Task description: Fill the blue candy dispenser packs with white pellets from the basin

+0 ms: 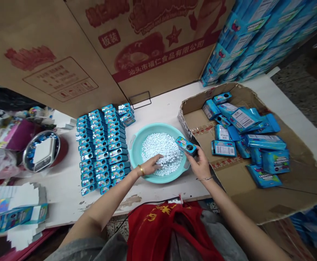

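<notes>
Blue box (185,144) is positioned over the right side of the basin (137,144), its near end gripped by the fingers of the right hand (200,166). Left hand (150,166): fingertips partly hidden among white pellets (158,144); closure cannot be told. Stacked boxes (240,43) are cut off at upper right.

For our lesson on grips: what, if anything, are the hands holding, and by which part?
The right hand holds a small blue box by its end beside the dark round hole. The left hand is among white pieces; its grip cannot be told.
</notes>
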Tool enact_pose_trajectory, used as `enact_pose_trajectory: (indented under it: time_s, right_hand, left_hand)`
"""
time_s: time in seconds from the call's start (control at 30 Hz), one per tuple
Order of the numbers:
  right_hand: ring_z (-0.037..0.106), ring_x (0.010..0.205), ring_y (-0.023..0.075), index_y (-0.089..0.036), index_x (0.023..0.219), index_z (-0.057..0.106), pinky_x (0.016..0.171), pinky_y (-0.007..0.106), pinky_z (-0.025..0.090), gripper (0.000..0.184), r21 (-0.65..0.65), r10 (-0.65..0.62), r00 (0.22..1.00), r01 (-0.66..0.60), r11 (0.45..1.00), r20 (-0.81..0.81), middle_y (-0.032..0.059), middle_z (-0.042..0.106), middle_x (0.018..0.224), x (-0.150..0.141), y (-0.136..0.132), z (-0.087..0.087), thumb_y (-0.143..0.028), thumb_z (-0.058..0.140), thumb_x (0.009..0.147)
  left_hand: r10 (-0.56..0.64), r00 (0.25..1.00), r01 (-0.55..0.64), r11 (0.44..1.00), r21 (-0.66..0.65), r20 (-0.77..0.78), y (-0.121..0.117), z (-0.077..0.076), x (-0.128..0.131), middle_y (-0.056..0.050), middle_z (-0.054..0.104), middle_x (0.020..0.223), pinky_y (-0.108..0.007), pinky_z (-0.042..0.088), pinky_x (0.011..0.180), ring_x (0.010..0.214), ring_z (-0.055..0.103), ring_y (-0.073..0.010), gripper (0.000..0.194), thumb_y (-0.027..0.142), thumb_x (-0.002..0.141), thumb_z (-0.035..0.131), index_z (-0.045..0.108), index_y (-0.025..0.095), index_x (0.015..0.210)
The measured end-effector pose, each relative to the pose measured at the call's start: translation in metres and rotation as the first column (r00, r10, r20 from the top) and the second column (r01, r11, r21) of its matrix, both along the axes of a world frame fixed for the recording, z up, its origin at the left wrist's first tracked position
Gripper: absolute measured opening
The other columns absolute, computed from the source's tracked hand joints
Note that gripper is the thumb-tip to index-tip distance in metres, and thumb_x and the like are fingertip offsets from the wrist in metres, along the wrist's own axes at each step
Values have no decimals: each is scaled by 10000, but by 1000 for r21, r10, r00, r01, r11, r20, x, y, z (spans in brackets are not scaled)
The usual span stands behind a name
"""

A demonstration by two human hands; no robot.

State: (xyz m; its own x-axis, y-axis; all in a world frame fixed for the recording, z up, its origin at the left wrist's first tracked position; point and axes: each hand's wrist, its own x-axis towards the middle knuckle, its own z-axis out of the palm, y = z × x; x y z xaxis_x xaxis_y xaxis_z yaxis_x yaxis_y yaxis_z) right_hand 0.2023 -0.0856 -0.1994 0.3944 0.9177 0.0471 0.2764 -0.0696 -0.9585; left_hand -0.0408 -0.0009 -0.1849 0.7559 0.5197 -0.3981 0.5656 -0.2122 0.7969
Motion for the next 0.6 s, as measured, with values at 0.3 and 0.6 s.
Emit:
enact_pose_trajectory:
  time_s: [0.3, 0.6]
  right_hand:
    - [541, 1152, 281, -214, 1266, 511, 997, 493, 442, 413, 100, 114, 924, -161, 982, 366, 128, 587, 1223, -15, 10, 2, -211, 454, 857]
    - [510, 1208, 279, -190, 1271, 497, 1040, 543, 399, 431, 109, 184, 875, -258, 960, 448, 136, 589, 1238, -32, 5, -12, -151, 422, 849]
  left_hand:
    - [-148, 989, 150, 983, 104, -33, 33, 111, -9, -81, 590, 1128, -356, 441, 934, 1022, 551, -207, 345, 199, 841, 487, 482, 185, 1185]
    - [-186, 821, 364, 899, 244, -540, 28, 153, 49, -141, 547, 1070, -390, 493, 783, 879, 619, -265, 360, 31, 747, 501, 535, 125, 1092]
